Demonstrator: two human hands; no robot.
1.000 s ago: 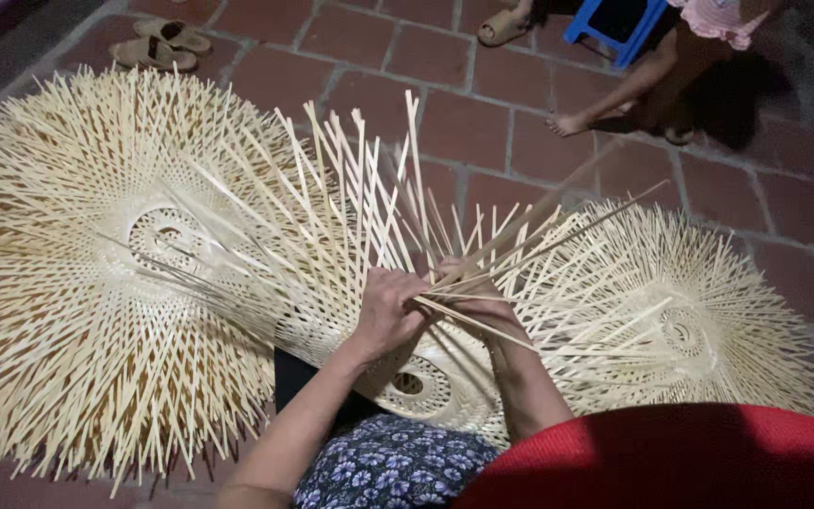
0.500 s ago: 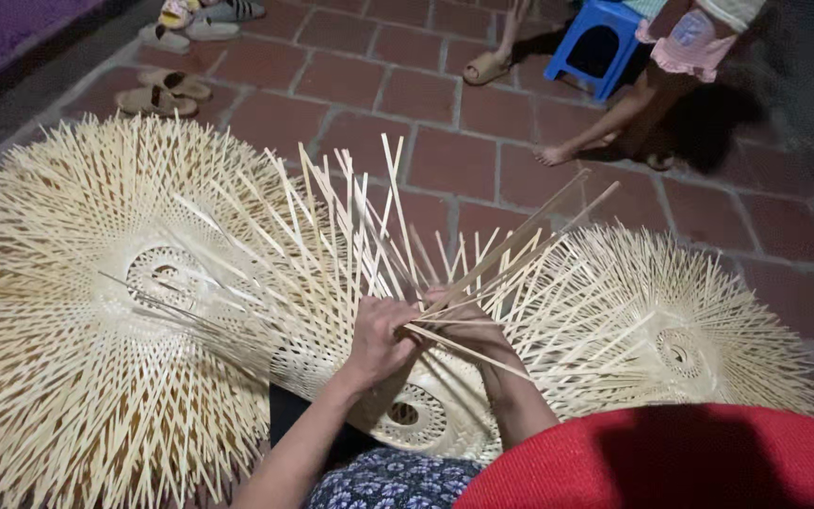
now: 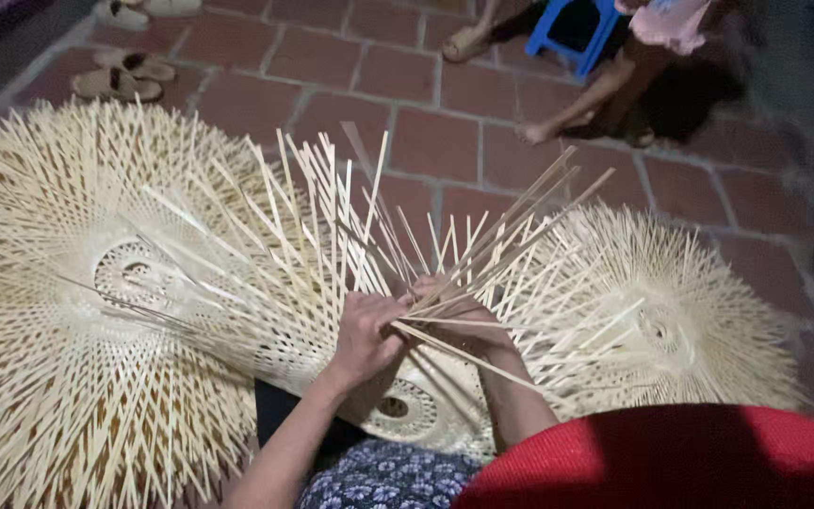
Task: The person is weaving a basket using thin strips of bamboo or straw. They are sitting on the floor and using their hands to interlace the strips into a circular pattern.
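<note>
At the frame's centre, on the person's lap, the half-woven bamboo piece (image 3: 407,405) tilts toward them so its loose strips (image 3: 332,217) fan to twelve o'clock, the left hand (image 3: 365,335) and right hand (image 3: 459,316) each clenched around strips, with finished pieces (image 3: 77,311) at nine and three o'clock.

No packages, labels, signs or screens in your view.
You see only woven work, brick floor and footwear; nothing printed or boxed anywhere.
</note>
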